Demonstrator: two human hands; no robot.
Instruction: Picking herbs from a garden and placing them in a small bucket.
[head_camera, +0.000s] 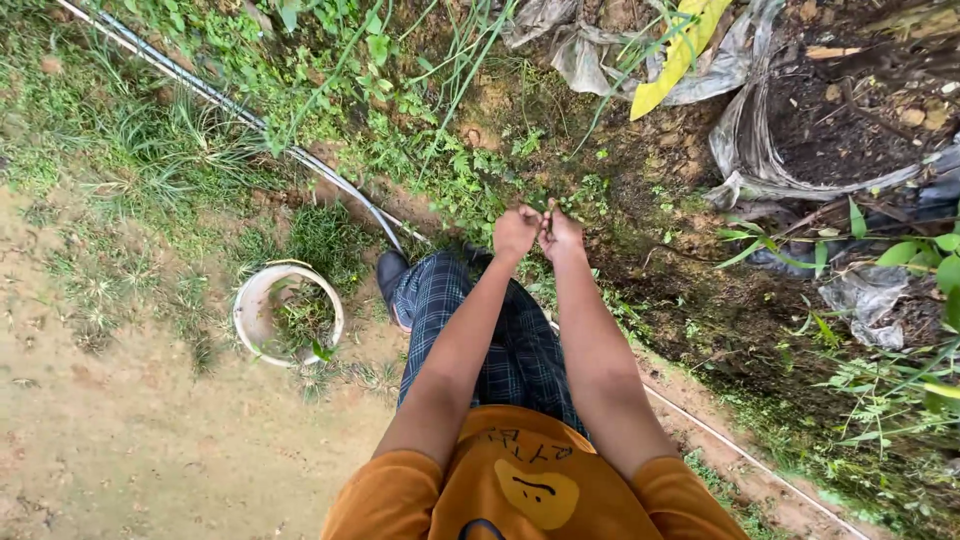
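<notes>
I look down on my own arms, orange shirt and dark checked trousers. My left hand (516, 231) and my right hand (561, 236) are stretched out in front of me, fists close together above weedy soil. Both are closed around a thin brown stalk (549, 214) that shows between them; I cannot make out its lower end. My dark shoe (389, 273) stands on the ground just left of my hands.
A white round ring-shaped pot rim (247, 300) with grass inside lies on the bare sandy ground to the left. A thin hose (330, 180) runs diagonally across the grass. Grey plastic grow bags (745, 140) with dark soil sit at upper right, beside leafy plants (900, 390).
</notes>
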